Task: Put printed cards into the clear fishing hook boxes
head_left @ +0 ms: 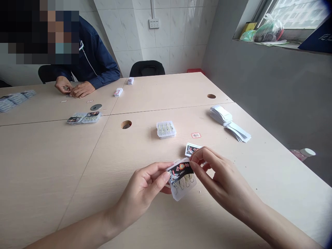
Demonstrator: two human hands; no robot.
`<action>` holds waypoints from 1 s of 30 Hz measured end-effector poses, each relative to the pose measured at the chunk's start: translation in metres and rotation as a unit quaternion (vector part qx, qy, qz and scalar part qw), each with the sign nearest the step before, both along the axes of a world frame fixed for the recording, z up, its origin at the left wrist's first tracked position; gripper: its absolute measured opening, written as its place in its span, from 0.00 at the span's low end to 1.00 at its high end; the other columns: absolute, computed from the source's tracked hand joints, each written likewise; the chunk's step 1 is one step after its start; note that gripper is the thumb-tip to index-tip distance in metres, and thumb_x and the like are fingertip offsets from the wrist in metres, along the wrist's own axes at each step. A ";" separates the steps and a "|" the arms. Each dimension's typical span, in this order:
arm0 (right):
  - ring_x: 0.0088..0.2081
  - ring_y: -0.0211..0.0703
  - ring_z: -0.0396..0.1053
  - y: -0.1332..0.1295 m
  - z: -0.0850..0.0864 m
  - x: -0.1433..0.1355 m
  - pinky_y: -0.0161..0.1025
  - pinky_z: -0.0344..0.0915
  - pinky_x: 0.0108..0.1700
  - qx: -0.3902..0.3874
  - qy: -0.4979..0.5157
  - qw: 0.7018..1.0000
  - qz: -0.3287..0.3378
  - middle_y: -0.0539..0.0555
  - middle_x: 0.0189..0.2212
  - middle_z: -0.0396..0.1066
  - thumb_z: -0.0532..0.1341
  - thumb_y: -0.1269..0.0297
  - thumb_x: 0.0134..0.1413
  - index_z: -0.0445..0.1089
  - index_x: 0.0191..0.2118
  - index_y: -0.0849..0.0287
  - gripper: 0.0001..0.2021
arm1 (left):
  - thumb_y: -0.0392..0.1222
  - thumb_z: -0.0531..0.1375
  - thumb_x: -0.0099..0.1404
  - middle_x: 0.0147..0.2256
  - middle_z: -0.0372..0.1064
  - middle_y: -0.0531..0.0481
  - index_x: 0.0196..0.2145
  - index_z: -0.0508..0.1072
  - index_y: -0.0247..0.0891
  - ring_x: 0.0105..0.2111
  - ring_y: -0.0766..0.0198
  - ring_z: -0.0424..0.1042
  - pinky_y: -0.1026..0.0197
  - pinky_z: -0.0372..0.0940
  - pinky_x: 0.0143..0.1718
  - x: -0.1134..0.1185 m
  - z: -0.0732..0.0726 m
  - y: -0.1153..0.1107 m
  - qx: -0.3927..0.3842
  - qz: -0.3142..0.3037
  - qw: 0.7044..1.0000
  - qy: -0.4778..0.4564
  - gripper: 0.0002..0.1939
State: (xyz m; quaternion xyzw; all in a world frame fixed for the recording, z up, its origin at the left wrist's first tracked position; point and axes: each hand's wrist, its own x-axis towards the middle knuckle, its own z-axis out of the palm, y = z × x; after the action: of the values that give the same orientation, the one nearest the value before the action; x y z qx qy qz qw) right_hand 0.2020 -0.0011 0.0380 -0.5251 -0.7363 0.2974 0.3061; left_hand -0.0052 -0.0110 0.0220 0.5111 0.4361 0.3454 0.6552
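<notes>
A small clear plastic box of fish hooks (178, 195) is gripped at its left side by my left hand (140, 188), thumb on the front. Across its upper part lies a black printed label (178, 169). My right hand (223, 176) pinches the label's right end at the box's top corner, finger and thumb together. Behind that hand, partly covered by it, sits a stack of similar labels (191, 148). Farther back, clear hook boxes (166, 129) rest on the table, beside a small red-bordered sticker (196, 135).
White paper strips (220, 115) lie toward the table's right edge. Labelled boxes (85, 117) and small card stacks (118, 92) are at the left and back. Across the table (145, 97), a co-worker's hands (77, 89) handle something small. A round hole (126, 124) opens in the tabletop.
</notes>
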 end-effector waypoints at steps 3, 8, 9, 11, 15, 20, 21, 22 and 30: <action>0.25 0.35 0.63 0.001 -0.001 0.000 0.32 0.59 0.20 -0.004 -0.008 1.000 -0.008 0.50 0.29 0.68 0.52 0.64 0.63 0.61 0.31 0.56 0.08 | 0.44 0.56 0.69 0.50 0.73 0.47 0.54 0.71 0.43 0.42 0.58 0.74 0.58 0.74 0.41 -0.001 -0.001 0.000 0.001 -0.007 1.000 -0.011 0.17; 0.26 0.35 0.65 0.002 -0.001 0.000 0.32 0.59 0.20 -0.010 -0.004 1.000 -0.013 0.50 0.29 0.69 0.53 0.64 0.63 0.61 0.31 0.56 0.08 | 0.43 0.55 0.69 0.51 0.72 0.48 0.54 0.71 0.44 0.43 0.59 0.74 0.58 0.74 0.42 0.000 -0.001 0.000 0.000 -0.012 1.000 -0.021 0.17; 0.26 0.35 0.65 0.002 -0.001 0.000 0.32 0.60 0.20 -0.012 -0.002 1.000 -0.013 0.50 0.29 0.69 0.53 0.64 0.63 0.61 0.31 0.56 0.08 | 0.43 0.55 0.69 0.51 0.72 0.48 0.54 0.71 0.45 0.42 0.59 0.74 0.59 0.74 0.42 0.000 -0.001 -0.001 0.001 -0.014 1.000 -0.021 0.17; 0.27 0.35 0.65 0.002 -0.001 0.000 0.31 0.60 0.21 -0.011 -0.002 1.000 -0.012 0.50 0.29 0.69 0.53 0.64 0.63 0.61 0.31 0.56 0.08 | 0.43 0.55 0.69 0.50 0.73 0.48 0.54 0.71 0.45 0.42 0.60 0.74 0.59 0.74 0.41 0.000 -0.001 -0.002 -0.001 -0.015 1.000 -0.019 0.17; 0.27 0.34 0.66 0.002 -0.002 0.000 0.31 0.61 0.23 0.002 -0.009 1.000 -0.010 0.49 0.29 0.69 0.53 0.65 0.63 0.62 0.31 0.56 0.07 | 0.44 0.55 0.69 0.50 0.73 0.49 0.54 0.71 0.47 0.39 0.62 0.75 0.60 0.74 0.41 0.000 -0.001 -0.002 -0.004 -0.012 1.000 -0.013 0.17; 0.26 0.34 0.66 0.003 -0.006 0.000 0.31 0.61 0.23 0.019 -0.030 0.999 -0.017 0.49 0.29 0.69 0.54 0.65 0.62 0.62 0.32 0.56 0.07 | 0.44 0.55 0.69 0.50 0.73 0.50 0.54 0.70 0.48 0.39 0.64 0.74 0.61 0.73 0.41 -0.001 -0.002 -0.001 -0.003 -0.015 1.000 -0.014 0.17; 0.26 0.34 0.66 0.003 -0.007 0.000 0.31 0.60 0.23 0.022 -0.033 0.999 -0.018 0.49 0.29 0.69 0.54 0.64 0.63 0.62 0.32 0.56 0.07 | 0.44 0.55 0.69 0.50 0.73 0.50 0.54 0.70 0.48 0.39 0.64 0.74 0.61 0.73 0.41 -0.001 -0.002 -0.001 -0.003 -0.015 1.000 -0.014 0.17; 0.26 0.34 0.66 0.003 -0.007 0.000 0.32 0.60 0.23 0.024 -0.036 0.999 -0.018 0.48 0.29 0.69 0.53 0.64 0.63 0.62 0.32 0.56 0.07 | 0.44 0.55 0.69 0.50 0.73 0.50 0.54 0.70 0.48 0.39 0.64 0.74 0.62 0.73 0.41 -0.001 -0.002 -0.002 -0.003 -0.015 1.000 -0.014 0.17; 0.25 0.36 0.66 0.002 -0.009 0.002 0.33 0.59 0.22 0.025 -0.048 0.998 -0.033 0.48 0.27 0.69 0.52 0.61 0.63 0.60 0.33 0.55 0.07 | 0.43 0.55 0.69 0.46 0.75 0.52 0.53 0.72 0.47 0.40 0.65 0.74 0.65 0.73 0.39 0.000 -0.001 -0.001 -0.008 -0.013 1.000 -0.021 0.16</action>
State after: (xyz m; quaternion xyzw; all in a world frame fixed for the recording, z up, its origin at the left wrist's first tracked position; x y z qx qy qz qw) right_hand 0.2044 0.0014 0.0287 -0.5549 -0.7394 0.2436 0.2932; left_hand -0.0049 -0.0122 0.0210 0.5039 0.4181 0.3440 0.6730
